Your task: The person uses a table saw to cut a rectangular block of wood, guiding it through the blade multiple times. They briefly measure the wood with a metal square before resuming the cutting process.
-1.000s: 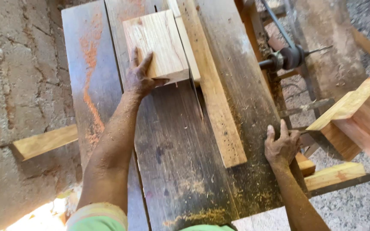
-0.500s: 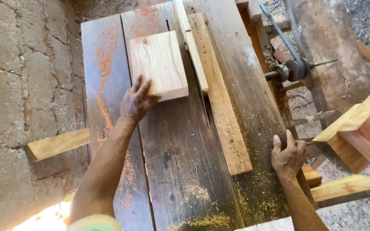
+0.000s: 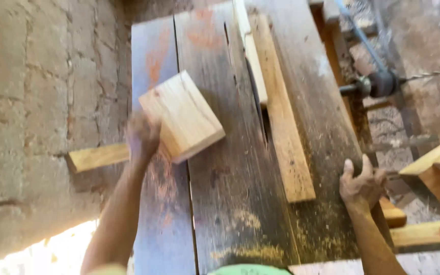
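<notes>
My left hand (image 3: 142, 136) has its grip on the block (image 3: 182, 116), tipped up off the surface (image 3: 220, 193) (it looks blurry). My right hand (image 3: 361, 187) rests open on the edge. I think I am pulling the block away; next needs a firm hold.

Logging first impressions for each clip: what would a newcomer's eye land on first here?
The pale wooden block, held tilted in the blurred left hand over the dark bench, stands out most. Next comes the long light rail running beside the saw slot at mid-bench. At the right edge the right hand rests on the bench, below a drill chuck with its bit pointing right.
</notes>
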